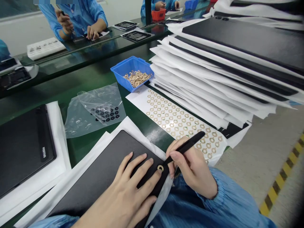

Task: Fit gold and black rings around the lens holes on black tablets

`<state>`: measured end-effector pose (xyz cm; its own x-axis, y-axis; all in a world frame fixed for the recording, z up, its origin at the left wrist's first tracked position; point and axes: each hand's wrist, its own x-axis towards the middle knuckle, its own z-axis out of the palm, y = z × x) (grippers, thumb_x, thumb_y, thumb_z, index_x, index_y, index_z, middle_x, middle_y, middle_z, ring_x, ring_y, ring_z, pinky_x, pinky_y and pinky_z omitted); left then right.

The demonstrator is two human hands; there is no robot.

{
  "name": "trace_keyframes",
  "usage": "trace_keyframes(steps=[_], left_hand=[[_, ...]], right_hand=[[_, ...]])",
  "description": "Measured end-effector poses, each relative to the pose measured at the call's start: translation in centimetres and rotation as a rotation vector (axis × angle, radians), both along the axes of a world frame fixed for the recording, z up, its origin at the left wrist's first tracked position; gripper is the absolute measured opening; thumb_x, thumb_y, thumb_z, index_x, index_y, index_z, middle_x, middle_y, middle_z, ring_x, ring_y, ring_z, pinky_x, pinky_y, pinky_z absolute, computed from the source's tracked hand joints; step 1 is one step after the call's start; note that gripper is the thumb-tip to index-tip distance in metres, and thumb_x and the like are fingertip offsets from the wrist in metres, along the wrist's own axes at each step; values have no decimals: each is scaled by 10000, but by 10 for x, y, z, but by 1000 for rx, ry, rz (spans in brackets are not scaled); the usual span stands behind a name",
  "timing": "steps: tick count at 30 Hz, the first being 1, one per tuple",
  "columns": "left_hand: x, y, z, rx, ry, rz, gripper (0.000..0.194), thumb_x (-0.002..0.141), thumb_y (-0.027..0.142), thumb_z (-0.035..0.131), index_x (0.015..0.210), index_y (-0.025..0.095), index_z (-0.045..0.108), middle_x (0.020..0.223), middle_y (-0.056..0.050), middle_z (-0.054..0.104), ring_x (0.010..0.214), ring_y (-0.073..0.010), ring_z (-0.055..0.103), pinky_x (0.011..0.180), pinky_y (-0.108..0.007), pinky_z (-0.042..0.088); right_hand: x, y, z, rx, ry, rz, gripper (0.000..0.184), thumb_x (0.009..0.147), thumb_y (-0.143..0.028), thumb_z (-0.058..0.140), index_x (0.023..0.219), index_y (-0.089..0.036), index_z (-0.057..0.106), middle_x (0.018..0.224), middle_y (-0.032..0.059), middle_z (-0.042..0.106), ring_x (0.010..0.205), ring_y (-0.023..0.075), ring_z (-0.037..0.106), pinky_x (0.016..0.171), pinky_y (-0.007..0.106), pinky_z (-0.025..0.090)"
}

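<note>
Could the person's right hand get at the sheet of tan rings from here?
Probably yes: the right hand appears beside the sheet of tan rings, with nothing visible between them, though it holds a slim black tool.

The green table (91,77) carries a plastic bag (80,115) and blue bin (121,79).

The left-hand grip (128,193) hides much of the black panel (95,180), whose near end runs off the bottom edge; the index finger (153,179) covers part of a ring (158,167); the right-hand grip (193,169) masks part of the ring sheet (175,117); a second panel (23,142) is cut by the left edge, its lettering too small to read surely; crinkled film obscures some black discs (112,114); heaped rings (136,78) overlap uncountably; the stack (237,41) leaves the right edge; a co-worker (78,15) is cropped by the top edge.
</note>
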<state>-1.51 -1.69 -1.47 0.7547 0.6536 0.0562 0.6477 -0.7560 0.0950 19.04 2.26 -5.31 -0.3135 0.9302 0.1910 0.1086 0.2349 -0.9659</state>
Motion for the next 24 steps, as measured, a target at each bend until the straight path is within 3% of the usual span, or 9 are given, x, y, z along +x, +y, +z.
trace_keyframes(steps=[3,7,14,24], left_hand=[[3,2,1,13,10,12,490,909,264,494,1382,184,394,1314,-60,494,1238,-285,335,1037,-487,243],[6,2,-2,28,-53,66,389,935,306,444,1310,215,495,1257,-26,552,1173,-247,407,1061,-422,178],[8,0,-7,13,-91,105,362,962,305,385,1298,239,503,1252,-34,549,1178,-248,401,1065,-449,131],[4,4,0,-48,-81,90,328,939,276,443,1259,243,509,1224,-66,544,1184,-251,388,1016,-483,235]], right_hand=[[0,-1,-3,93,84,-16,116,972,-229,344,907,-212,438,657,-26,522,447,88,550,462,239,456],[-1,-2,-4,52,178,9,113,976,-213,329,930,-216,433,679,-26,521,451,81,554,441,221,454],[2,-2,0,110,129,23,105,960,-189,348,938,-221,445,651,-29,519,481,94,553,475,238,458],[-2,-5,-5,196,103,-70,135,927,-115,369,947,-210,463,729,-9,506,528,95,555,474,245,449]])
